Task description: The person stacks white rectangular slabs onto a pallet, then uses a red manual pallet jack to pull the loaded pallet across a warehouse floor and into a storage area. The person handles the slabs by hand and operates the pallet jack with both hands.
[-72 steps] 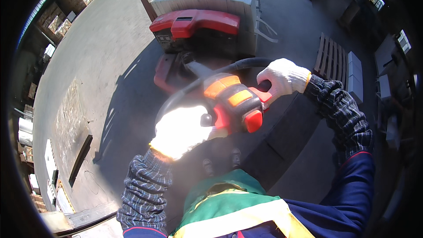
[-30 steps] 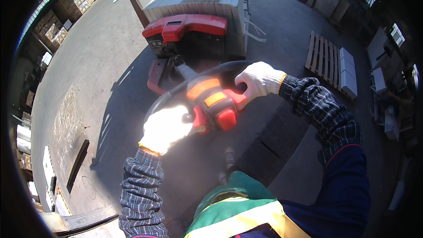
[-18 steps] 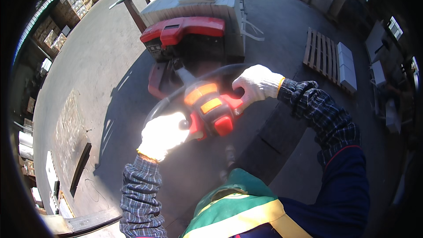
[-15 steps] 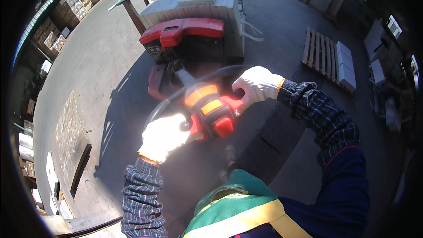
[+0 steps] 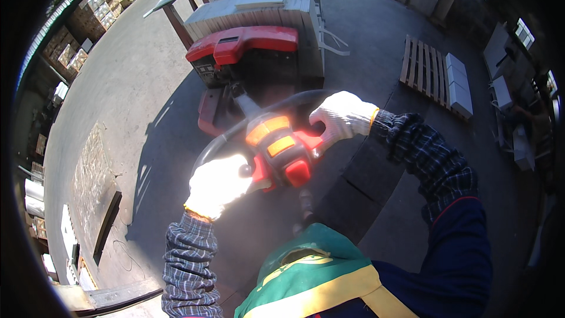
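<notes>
Both my hands wear white gloves and grip the looped black tiller handle (image 5: 276, 109) of a red powered pallet truck (image 5: 244, 47). My left hand (image 5: 218, 184) is closed on the handle's left grip, next to the red and orange control head (image 5: 279, 150). My right hand (image 5: 341, 118) is closed on the right grip. The truck's red body stands just beyond the handle, with a load of pale grey slabs (image 5: 265, 3) stacked on its forks.
A wooden pallet (image 5: 421, 65) with grey blocks (image 5: 458, 85) lies on the concrete at the right. Stacked goods (image 5: 91, 17) line the yard's far left edge. A dark plank (image 5: 107, 227) lies on the ground at lower left. More stacked material (image 5: 500, 65) stands at far right.
The truck and its load have shifted slightly farther up the view as I walk; my hands keep the same grip on the handle.
</notes>
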Available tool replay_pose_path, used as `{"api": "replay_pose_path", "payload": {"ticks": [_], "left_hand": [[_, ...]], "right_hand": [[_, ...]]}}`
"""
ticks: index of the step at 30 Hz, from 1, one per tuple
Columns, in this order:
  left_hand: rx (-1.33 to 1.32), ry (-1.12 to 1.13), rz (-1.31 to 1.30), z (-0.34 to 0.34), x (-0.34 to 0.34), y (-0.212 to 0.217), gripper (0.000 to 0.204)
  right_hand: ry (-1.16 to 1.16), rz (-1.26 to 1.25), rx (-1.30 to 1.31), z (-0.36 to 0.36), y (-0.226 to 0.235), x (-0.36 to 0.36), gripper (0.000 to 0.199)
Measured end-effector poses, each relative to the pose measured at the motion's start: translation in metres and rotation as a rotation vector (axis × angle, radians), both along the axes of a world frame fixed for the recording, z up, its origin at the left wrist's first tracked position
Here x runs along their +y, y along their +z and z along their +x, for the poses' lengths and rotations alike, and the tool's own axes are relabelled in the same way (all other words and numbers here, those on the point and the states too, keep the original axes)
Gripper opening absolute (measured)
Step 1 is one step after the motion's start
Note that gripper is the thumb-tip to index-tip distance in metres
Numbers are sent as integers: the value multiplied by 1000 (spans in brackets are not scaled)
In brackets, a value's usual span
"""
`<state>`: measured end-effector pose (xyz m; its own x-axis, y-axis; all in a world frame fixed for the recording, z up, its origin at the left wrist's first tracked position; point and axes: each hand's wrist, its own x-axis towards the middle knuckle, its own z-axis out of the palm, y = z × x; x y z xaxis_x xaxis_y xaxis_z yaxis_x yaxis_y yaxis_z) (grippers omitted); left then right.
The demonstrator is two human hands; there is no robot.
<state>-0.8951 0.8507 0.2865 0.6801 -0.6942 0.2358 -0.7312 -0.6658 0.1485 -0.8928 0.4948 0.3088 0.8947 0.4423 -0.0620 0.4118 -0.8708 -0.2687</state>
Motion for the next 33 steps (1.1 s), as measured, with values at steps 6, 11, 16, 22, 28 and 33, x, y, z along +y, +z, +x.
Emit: {"api": "replay_pose_path", "payload": {"ticks": [6, 11, 16, 22, 28, 33], "left_hand": [[75, 27, 133, 0, 5, 2, 31], [-16, 18, -7, 0, -2, 2, 39], [119, 43, 143, 0, 1, 6, 30], [-7, 23, -6, 1, 1, 1, 44], [-10, 19, -14, 0, 0, 1, 36], [-16, 12, -17, -3, -4, 3, 36]], "right_hand": [[7, 14, -11, -1, 2, 3, 70], [22, 24, -24, 0, 1, 2, 69], [20, 53, -55, -1, -3, 2, 70], [16, 48, -36, -3, 0, 3, 70], [13, 39, 11, -5, 3, 0, 73], [1, 24, 4, -6, 4, -5, 74]]}}
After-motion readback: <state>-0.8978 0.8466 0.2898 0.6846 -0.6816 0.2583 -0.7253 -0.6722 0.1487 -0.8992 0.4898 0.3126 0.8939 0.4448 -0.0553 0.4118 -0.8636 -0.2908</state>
